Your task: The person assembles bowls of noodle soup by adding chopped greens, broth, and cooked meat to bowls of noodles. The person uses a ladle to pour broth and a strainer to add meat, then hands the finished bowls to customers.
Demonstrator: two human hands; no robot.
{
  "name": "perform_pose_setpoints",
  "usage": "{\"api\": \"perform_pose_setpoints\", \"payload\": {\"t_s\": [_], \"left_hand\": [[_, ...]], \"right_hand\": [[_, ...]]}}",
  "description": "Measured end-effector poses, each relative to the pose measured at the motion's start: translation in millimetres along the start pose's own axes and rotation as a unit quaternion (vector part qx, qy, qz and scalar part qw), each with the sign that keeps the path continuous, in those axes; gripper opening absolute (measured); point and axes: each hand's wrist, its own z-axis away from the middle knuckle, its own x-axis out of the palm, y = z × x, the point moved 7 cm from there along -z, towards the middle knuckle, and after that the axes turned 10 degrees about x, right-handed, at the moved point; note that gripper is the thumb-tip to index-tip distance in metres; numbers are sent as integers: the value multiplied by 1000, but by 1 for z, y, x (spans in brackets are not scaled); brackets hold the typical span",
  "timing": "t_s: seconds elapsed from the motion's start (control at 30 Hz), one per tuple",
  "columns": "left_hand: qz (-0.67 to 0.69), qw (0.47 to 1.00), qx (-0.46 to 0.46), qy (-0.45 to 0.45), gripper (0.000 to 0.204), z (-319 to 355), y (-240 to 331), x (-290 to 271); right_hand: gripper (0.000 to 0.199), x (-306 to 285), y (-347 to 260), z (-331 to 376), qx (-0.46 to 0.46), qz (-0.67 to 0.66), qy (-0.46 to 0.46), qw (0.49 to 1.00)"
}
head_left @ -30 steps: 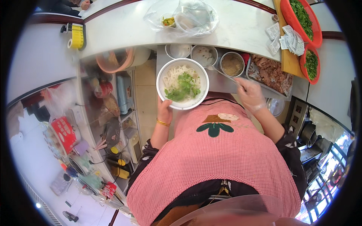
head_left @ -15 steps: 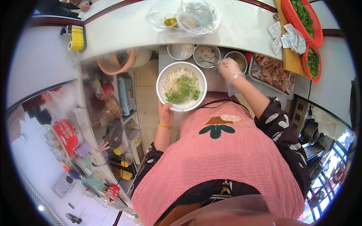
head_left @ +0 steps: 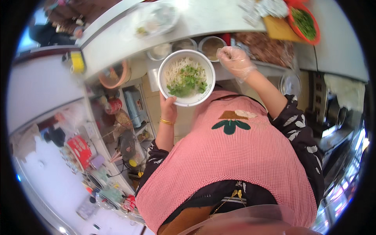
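My left hand (head_left: 168, 107) grips the near rim of a white bowl (head_left: 161, 84), thumb over the edge. Pale noodles (head_left: 182, 67) fill the bowl, topped by chopped green herbs (head_left: 187, 82). A clear plastic glove covers my right hand (head_left: 237, 62). Its fingers are curled closed beside a round tub of brownish seasoning (head_left: 212, 47), and whatever they may hold is hidden. Two more round tubs stand to the left: a middle tub (head_left: 184, 44) and a tub with pale contents (head_left: 161, 51), both partly behind the bowl.
A tray of cooked meat (head_left: 266, 49) lies beyond my right hand. Farther right are a wooden board (head_left: 281, 28) and a red basket of greens (head_left: 303, 24). A plastic bag (head_left: 160, 19) rests on the white counter (head_left: 207, 17). A pink bucket (head_left: 113, 80) stands at the left.
My right hand has left the middle tub, where it held a spoon, and is now by the right tub with no spoon visible. The bowl has shifted slightly up and left.
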Motion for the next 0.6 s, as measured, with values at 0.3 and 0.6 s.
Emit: {"api": "perform_pose_setpoints", "payload": {"t_s": [0.3,0.6], "left_hand": [[163,939,-104,-283,73,-31,29,26],[108,813,-223,-526,67,-65,127,20]], "right_hand": [[30,134,-119,189,1,114,-141,983],[49,256,-228,217,-18,-107,385,917]]}}
